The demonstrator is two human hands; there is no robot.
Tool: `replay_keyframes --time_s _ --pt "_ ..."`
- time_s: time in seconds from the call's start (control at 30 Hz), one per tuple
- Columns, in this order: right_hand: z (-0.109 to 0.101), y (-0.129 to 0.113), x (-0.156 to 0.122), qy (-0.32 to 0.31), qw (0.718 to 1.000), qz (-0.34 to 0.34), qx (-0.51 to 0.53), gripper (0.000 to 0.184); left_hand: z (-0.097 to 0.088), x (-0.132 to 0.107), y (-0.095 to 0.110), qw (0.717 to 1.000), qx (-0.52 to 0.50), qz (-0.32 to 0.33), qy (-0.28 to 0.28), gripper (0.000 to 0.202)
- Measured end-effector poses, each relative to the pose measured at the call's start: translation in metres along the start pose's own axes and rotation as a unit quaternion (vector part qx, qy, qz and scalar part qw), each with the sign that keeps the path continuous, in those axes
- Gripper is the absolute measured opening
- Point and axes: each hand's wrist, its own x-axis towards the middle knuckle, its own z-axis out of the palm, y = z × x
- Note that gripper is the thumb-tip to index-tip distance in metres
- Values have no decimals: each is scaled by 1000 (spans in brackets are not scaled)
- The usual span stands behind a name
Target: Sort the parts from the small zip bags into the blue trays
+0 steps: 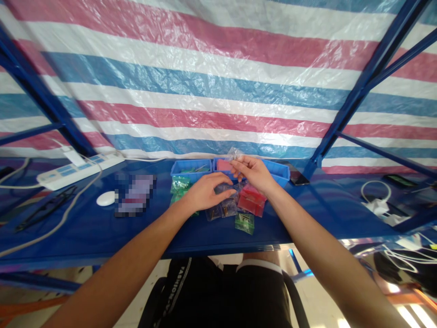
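My right hand (253, 172) is raised over the blue bins, thumb and fingers pinched on a small transparent plastic bag (235, 152). What the bag contains is too small to make out. Lower and to the left, my left hand (203, 190) has its thumb and fingers apart, over transparent bags (228, 208) with small brass-coloured parts inside. Whether its fingertips touch a bag, I cannot tell. Red bags (251, 200) lie below my right hand. A green bag (245, 223) with small metal pieces is nearest the table edge, and more green bags (180, 184) sit left of my left hand.
Along the back stand a left blue bin (175, 169) and a right blue bin (282, 171). A dark phone (298, 175) lies right of them. On the left are a power strip (82, 171), a white round object (106, 198) and a cable (70, 214). White chargers (377, 205) lie right.
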Motion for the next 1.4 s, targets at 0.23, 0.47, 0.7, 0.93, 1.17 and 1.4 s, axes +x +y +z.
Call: replay_keyframes --time_s 0.23,0.47,0.7,0.93,1.17,1.4 --pt "0 -2 4 75 996 -7 52 42 10 -2 -10 995 16 28 -100 46" --pt "-14 1 7 186 961 32 200 34 11 -1 -15 994 20 27 -108 28" --pt "-26 5 11 254 917 115 285 19 12 -1 -19 996 27 17 -87 25" --pt "-33 10 13 261 904 130 314 20 11 -1 -17 998 34 -5 -54 21" --pt "-33 9 13 223 940 95 241 30 11 -1 -17 1000 22 -9 3 25" --pt "-20 3 8 130 966 78 208 41 10 0 -12 999 13 -32 35 25"
